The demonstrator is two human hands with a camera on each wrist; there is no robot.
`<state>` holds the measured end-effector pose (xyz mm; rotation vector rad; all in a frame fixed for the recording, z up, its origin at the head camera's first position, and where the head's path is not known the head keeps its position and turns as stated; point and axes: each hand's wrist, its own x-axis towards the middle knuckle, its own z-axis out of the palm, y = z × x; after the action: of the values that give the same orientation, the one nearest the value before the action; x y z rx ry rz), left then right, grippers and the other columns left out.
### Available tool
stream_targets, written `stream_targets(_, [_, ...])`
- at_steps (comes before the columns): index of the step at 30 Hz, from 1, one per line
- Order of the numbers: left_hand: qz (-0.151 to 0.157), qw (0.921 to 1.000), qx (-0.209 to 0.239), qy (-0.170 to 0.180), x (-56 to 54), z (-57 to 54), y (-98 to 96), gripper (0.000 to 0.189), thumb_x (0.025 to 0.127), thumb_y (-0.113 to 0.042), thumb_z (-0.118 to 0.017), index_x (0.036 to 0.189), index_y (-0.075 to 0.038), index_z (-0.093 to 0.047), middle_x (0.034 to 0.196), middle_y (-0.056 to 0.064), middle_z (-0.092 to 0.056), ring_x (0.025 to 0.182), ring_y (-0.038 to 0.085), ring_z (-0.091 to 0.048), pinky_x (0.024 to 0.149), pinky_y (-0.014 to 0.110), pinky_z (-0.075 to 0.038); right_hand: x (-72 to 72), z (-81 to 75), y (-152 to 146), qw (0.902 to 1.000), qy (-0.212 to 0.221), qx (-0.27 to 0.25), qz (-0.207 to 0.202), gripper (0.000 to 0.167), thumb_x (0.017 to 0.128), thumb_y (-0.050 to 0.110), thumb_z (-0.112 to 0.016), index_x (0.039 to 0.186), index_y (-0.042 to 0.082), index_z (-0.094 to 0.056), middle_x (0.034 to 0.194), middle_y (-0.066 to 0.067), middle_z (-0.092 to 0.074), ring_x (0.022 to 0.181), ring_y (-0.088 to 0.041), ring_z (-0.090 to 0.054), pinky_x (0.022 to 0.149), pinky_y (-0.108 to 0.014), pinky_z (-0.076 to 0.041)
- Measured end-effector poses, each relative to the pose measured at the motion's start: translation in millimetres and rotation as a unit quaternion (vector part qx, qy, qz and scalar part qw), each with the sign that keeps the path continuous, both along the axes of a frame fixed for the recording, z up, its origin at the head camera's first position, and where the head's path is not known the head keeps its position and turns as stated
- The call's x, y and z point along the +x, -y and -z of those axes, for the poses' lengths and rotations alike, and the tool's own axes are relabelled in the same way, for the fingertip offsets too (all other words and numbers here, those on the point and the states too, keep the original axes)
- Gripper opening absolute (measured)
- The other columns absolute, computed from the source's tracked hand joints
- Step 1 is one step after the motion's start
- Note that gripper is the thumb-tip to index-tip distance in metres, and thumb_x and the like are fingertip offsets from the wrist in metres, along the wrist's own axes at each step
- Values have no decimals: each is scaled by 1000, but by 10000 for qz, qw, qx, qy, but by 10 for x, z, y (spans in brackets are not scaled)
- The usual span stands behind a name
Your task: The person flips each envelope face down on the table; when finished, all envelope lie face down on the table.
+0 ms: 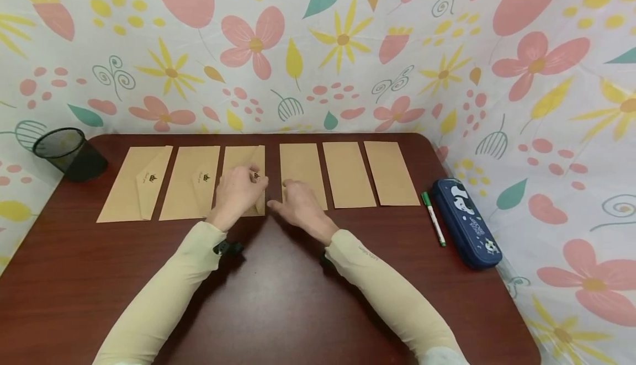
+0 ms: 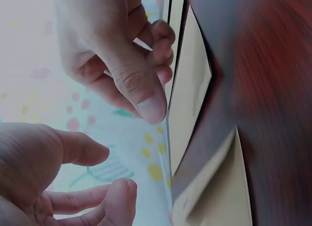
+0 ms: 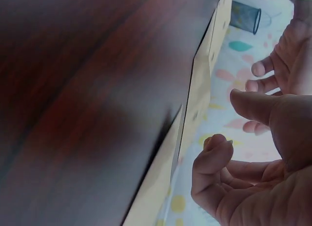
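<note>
My left hand (image 1: 238, 191) is over the third brown paper envelope (image 1: 233, 158) from the left, whose pointed flap bears a small crown print. In the left wrist view the left hand (image 2: 73, 177) has its thumb and fingers apart, with nothing between them. Over the lower left of the plain fourth envelope (image 1: 300, 160) is my right hand (image 1: 303, 205). Loosely curled fingers and a thumb held away from them show on the right hand (image 3: 253, 172) in the right wrist view; it holds nothing. Whether either hand touches paper I cannot tell.
Left of the hands lie two envelopes with printed flaps (image 1: 149, 180) (image 1: 202, 180). Two plain envelopes (image 1: 349, 174) (image 1: 391, 174) lie to the right. A black mesh pen holder (image 1: 81, 158) stands at the far left. A green-capped marker (image 1: 434, 218) and blue pencil case (image 1: 467, 224) lie right.
</note>
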<state>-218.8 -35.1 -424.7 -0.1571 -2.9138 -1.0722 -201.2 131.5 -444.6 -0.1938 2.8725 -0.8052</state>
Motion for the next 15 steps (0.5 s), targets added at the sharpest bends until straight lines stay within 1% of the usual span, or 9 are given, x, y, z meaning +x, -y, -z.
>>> stream_targets(3, [-71, 9999, 14, -77, 8, 9, 123, 41, 102, -28, -69, 132, 0, -73, 101, 16, -82, 85, 30, -76, 67, 33, -53, -22, 24, 142, 9999, 72, 83, -73, 63, 102, 38, -78, 146, -4, -62, 137, -20, -73, 130, -33, -70, 109, -43, -59])
stream_targets(5, [-57, 10000, 72, -15, 1, 32, 196, 42, 103, -28, -68, 133, 0, -72, 104, 18, -82, 89, 32, -77, 69, 35, -55, -56, 42, 226, 9997, 199, 105, -103, 66, 102, 40, -78, 148, -4, -60, 143, -20, -71, 132, -32, -69, 109, -43, -60])
stream_targets(6, [-78, 9999, 87, 29, -5, 45, 226, 42, 103, -29, -68, 134, 0, -72, 106, 18, -82, 91, 33, -77, 70, 35, -55, -90, 77, 266, 9995, 230, 168, -118, 63, 101, 41, -78, 144, -3, -62, 138, -19, -73, 126, -30, -71, 104, -41, -61])
stream_targets(8, [-123, 9998, 78, 125, -14, 70, 279, 43, 103, -29, -67, 135, -1, -71, 108, 18, -82, 95, 34, -77, 71, 36, -55, -184, 194, 345, 9990, 195, 353, -187, 55, 100, 41, -77, 134, -1, -67, 124, -15, -75, 111, -24, -73, 93, -35, -62])
stream_targets(10, [-168, 9997, 48, 196, -18, 90, 317, 45, 103, -30, -67, 137, -2, -70, 109, 19, -82, 98, 36, -77, 73, 39, -56, -305, 357, 417, 9982, 239, 492, -229, 38, 99, 40, -75, 113, 4, -71, 102, -8, -74, 90, -19, -71, 76, -31, -60])
stream_targets(11, [-191, 9996, 29, 210, -18, 96, 330, 45, 103, -30, -66, 137, -2, -70, 110, 19, -82, 99, 37, -77, 74, 41, -57, -365, 438, 448, 9976, 256, 581, -287, 30, 99, 38, -75, 98, 9, -70, 88, -4, -69, 78, -17, -66, 67, -29, -56])
stream_targets(12, [-205, 9996, 15, 207, -18, 101, 340, 45, 103, -30, -66, 137, -2, -70, 110, 19, -81, 99, 38, -77, 75, 43, -57, -415, 507, 476, 9969, 312, 633, -344, 28, 98, 37, -74, 87, 13, -66, 78, 0, -64, 69, -15, -61, 61, -28, -52])
stream_targets(13, [-216, 9996, -10, 199, -18, 107, 353, 45, 103, -31, -66, 137, -2, -70, 111, 20, -81, 100, 39, -77, 77, 44, -58, -459, 568, 506, 9963, 350, 661, -411, 30, 98, 34, -73, 78, 15, -62, 71, 1, -59, 64, -14, -58, 57, -28, -49])
stream_targets(15, [-233, 9995, -42, 189, -15, 110, 371, 44, 103, -31, -66, 135, -2, -70, 111, 21, -81, 101, 39, -77, 78, 46, -58, -521, 653, 551, 9953, 490, 678, -483, 40, 98, 32, -74, 65, 18, -55, 59, 5, -52, 55, -12, -55, 52, -26, -47])
